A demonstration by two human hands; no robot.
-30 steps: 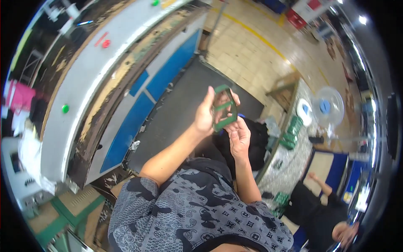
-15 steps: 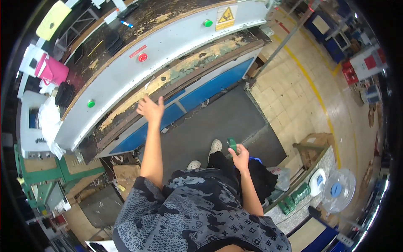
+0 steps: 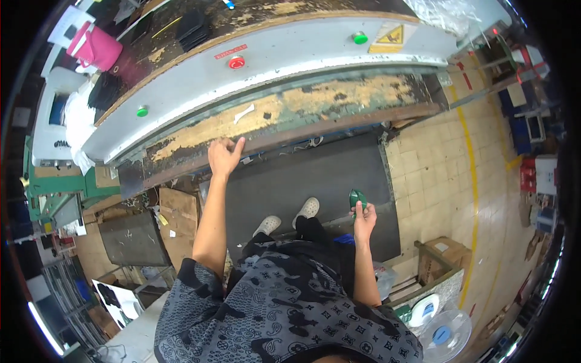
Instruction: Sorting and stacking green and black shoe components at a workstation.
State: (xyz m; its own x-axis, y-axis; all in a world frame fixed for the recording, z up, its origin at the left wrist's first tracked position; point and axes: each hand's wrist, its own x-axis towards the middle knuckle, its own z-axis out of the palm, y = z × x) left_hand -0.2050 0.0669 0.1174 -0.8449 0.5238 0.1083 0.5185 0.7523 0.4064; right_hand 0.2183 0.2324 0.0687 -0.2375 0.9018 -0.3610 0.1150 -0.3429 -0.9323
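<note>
Grey-white painted metal makes up the long machine housing (image 3: 290, 60) that curves across the top of the view, with a red round button (image 3: 236, 62) and two green round buttons (image 3: 142, 111) on its face. Below it runs the worn wooden counter (image 3: 339, 100), its dark surface flaked down to pale yellow. A dark rubber floor mat (image 3: 302, 175) lies under the person's white shoes (image 3: 267, 225).

As far as the view shows, one small green plastic piece (image 3: 356, 198) is in hand and away from the counter; nothing green lies on the worn ledge, so any placing there looks not yet done. That is a judgement only.

The left hand (image 3: 224, 156) is stretched forward and up, arm nearly straight, its grip curled loosely with fingertips at the counter's front edge, touching the wood and holding nothing that can be seen. The right hand (image 3: 364, 216) stays low beside the right hip, elbow bent, its grip pinching the green piece between thumb and fingers, the piece sticking up just above the grip and well apart from the counter.
</note>
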